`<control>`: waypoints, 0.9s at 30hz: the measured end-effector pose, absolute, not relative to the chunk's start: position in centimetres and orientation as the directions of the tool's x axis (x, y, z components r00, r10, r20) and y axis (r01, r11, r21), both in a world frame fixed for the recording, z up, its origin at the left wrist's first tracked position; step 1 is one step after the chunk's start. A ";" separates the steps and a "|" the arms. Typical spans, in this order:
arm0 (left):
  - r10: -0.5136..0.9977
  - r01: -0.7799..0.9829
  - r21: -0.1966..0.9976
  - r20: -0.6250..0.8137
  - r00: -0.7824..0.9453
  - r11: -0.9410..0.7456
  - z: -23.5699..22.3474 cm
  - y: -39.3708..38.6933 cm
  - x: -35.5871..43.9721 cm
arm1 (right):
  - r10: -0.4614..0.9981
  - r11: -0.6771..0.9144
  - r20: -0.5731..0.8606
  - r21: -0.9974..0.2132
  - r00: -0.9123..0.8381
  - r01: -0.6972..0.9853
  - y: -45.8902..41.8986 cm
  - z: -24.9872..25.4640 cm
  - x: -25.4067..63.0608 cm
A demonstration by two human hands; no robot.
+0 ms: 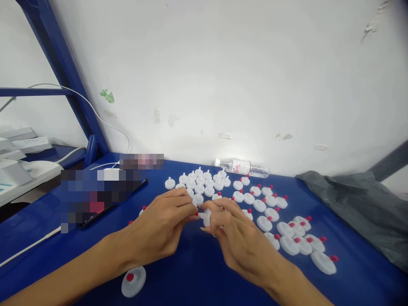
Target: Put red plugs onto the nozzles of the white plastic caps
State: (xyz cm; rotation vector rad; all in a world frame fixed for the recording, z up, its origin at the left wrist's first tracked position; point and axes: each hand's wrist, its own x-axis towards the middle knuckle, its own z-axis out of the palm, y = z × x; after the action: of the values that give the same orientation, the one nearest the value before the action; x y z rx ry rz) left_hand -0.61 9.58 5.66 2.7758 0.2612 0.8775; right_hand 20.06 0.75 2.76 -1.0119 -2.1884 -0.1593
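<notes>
Loose red-tipped disc (139, 287) on blue desk (197, 276), near side of left hand (165, 223). Left hand pinched on red cap (196, 214); right hand (234, 229) curled round white disc (206, 217), stem toward left hand. Plain discs (209, 191) beyond hands; capped discs (264, 223) right of right hand.

No text can be read for certain. The clearest print stands on the label (241, 166) of the clear plastic bottle (259, 170) lying on its side along the back of the worktop (197, 272), near the wall (204, 85): red characters on a pale ground, too small and blurred to make out as words or a brand. Pixelation covers most of the dark flat device (114, 205) at the left and a small patch (141, 161) behind it, so any writing there is hidden.
</notes>
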 end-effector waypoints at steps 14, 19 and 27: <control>0.403 0.353 0.195 0.432 0.807 -0.915 5.1 11.8 -1.1 | 0.834 0.317 0.529 -0.227 -0.157 0.921 2.6 5.0 24.0; 0.433 0.401 0.164 0.361 0.826 -0.901 4.9 12.0 -1.2 | 0.891 0.177 0.451 -0.252 -0.046 0.951 3.9 4.8 26.1; 0.451 0.430 0.138 0.233 0.861 -0.892 5.5 11.5 -1.5 | 0.926 0.220 0.347 -0.187 -0.146 0.957 4.4 3.4 26.9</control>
State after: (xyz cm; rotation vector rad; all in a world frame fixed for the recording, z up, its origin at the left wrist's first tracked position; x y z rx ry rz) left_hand -1.54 11.46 5.50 2.9522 0.7004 0.3994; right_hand 26.95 4.37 3.41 -1.7442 -2.1157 -0.1100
